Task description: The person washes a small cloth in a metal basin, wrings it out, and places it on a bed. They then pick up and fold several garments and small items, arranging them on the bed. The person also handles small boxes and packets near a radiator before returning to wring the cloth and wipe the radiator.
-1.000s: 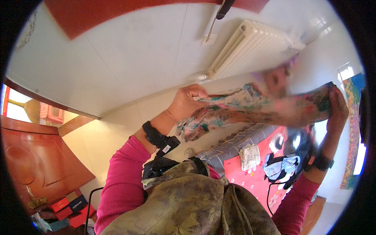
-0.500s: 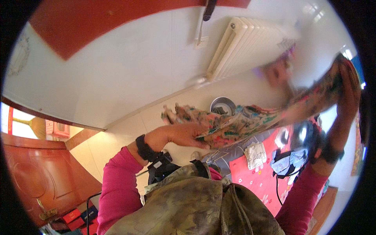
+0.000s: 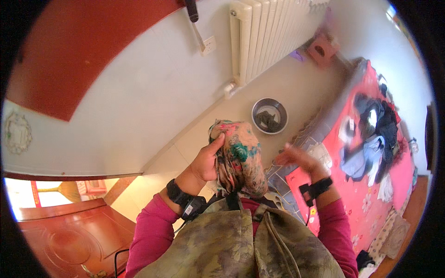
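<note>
A beige floral cloth (image 3: 241,150) with pink and green patches hangs bunched in front of my chest. My left hand (image 3: 207,160) is closed on its left side, thumb on top; whether it is a garment or a scarf I cannot make out. My right hand (image 3: 299,158) is off the cloth, to its right, with fingers stretched out and slightly blurred. Below that hand lies the bed's edge with a folded pale cloth (image 3: 320,155). Both wrists wear black straps.
A metal basin (image 3: 270,116) with a dark cloth in it stands on the tiled floor ahead. On the right, a bed with a pink floral sheet (image 3: 366,204) bears a heap of dark and blue clothes (image 3: 371,148). A white radiator (image 3: 259,37) lines the wall; a wooden door (image 3: 69,236) is at left.
The cloth was stretched between both hands toward the right; now it is gathered in my left hand. My right hand has let go and moved inward. The view has shifted.
</note>
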Demonstrator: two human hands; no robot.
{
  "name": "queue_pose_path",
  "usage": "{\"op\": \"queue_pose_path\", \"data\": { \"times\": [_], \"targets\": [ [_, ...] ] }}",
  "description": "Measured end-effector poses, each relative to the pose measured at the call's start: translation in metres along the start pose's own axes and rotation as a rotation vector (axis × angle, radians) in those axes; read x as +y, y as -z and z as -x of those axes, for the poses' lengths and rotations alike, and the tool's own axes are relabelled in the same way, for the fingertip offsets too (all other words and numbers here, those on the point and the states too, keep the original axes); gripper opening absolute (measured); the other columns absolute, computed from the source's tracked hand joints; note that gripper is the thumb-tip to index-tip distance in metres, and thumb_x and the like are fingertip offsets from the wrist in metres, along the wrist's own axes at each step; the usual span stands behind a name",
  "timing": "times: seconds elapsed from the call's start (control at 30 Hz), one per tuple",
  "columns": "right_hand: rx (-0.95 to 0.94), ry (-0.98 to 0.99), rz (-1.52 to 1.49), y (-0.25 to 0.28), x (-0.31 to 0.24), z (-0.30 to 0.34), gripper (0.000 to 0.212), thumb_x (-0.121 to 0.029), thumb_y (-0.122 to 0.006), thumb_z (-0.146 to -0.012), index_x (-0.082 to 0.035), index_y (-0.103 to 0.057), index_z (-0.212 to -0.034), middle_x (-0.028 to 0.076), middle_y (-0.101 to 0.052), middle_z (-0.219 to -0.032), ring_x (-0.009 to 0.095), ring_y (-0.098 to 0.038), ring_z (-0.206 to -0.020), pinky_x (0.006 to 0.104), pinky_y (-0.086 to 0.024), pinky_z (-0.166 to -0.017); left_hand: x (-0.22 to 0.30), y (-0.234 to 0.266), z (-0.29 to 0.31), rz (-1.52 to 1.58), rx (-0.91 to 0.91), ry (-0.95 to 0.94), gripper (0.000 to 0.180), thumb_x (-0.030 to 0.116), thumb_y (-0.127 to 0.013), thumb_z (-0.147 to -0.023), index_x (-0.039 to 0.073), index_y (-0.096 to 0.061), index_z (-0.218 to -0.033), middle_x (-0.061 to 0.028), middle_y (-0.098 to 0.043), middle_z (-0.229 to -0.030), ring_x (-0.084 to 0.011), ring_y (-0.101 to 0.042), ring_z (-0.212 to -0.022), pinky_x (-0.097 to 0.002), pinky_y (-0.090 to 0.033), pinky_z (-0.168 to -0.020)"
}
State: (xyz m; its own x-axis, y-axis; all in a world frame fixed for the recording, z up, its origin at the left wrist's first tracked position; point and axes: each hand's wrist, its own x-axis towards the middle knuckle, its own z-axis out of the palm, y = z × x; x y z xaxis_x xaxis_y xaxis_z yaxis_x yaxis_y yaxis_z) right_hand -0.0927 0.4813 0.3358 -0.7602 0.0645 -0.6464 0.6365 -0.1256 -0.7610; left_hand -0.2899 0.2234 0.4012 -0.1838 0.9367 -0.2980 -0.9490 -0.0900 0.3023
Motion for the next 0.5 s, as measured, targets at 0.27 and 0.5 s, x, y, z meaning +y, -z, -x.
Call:
{"op": "queue_pose_path", "data": {
  "times": [0.27, 0.5],
  "targets": [
    [-0.437, 0.254, -0.771, -0.096, 0.019, -0.034, 0.074, -0.059, -0.032, -0.090, -0.003, -0.029, -0.139, 0.012, -0.043, -0.135, 0.023, -0.045, -0.120, 0.0380, -0.031, -0.103, 0.002, -0.021, -0.006, -0.119, 0.002, -0.113, 0.053, 0.041, -0.038, -0.095, 0.006, -0.035, -0.134, -0.0126, -0.046, -0.131, -0.0278, -0.047, -0.118, -0.0454, -0.039, -0.099],
    [-0.380, 0.130, -1.133, -0.094, -0.011, -0.027, 0.059, -0.048, -0.041, -0.092, -0.009, -0.034, -0.137, 0.008, -0.045, -0.134, 0.021, -0.048, -0.118, 0.0378, -0.037, -0.101, 0.025, -0.026, 0.004, -0.155, -0.040, -0.275, 0.052, 0.042, -0.034, -0.096, 0.006, -0.034, -0.135, -0.0131, -0.043, -0.133, -0.0288, -0.046, -0.119, -0.0469, -0.039, -0.099]
  ]
}}
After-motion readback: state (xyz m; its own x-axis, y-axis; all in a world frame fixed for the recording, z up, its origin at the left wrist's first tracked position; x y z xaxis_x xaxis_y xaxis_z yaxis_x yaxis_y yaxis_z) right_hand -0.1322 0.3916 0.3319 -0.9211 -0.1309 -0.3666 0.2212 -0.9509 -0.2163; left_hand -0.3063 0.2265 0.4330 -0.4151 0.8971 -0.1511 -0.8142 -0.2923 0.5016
